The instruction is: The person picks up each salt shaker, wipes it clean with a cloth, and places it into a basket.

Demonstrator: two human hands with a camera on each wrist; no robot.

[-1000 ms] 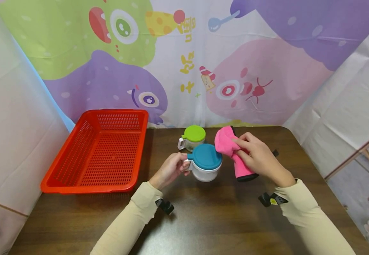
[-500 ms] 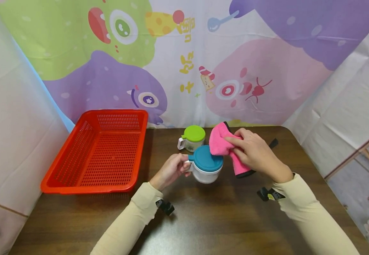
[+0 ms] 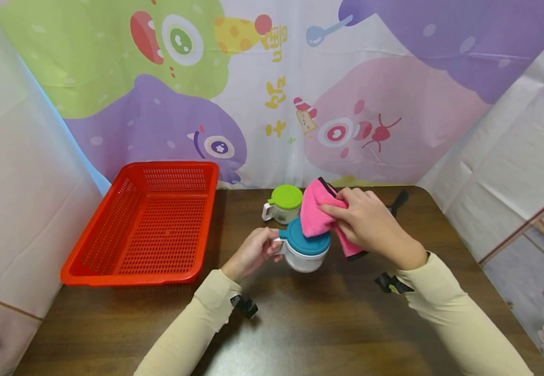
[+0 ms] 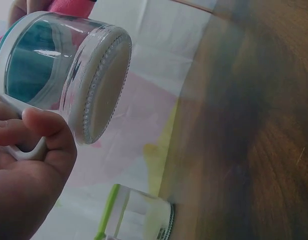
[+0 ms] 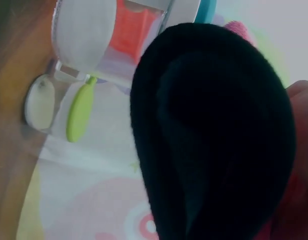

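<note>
So the jar (image 3: 304,262) is near the middle of the frame, held up off the table and roughly upright. Clear sides, pale base, blue lid (image 3: 296,236) on top. My guess is it's pretty light, fairly stiff, and a bit slick on those smooth sides. Can't tell glass from plastic, so I'd treat it as breakable. The handle (image 4: 36,153) is the obvious place to grab, and the left hand (image 3: 253,251) has its fingers curled round it, thumb up top by the lid.

Right hand (image 3: 370,222) is pinching a bunched pink cloth (image 3: 317,211) that lies over the right part of the lid. Cloth looks soft and floppy, black edging, so a bunched pinch near the working end seems sensible. Some of those fingertips are hidden in the folds.

Just behind, a bit up and left in the frame, there's a smaller jar (image 3: 285,215) with a green lid. Red basket (image 3: 126,281) sits on the left of the wood table (image 3: 300,324), and a cartoon curtain (image 3: 272,156) fills the top.
</note>
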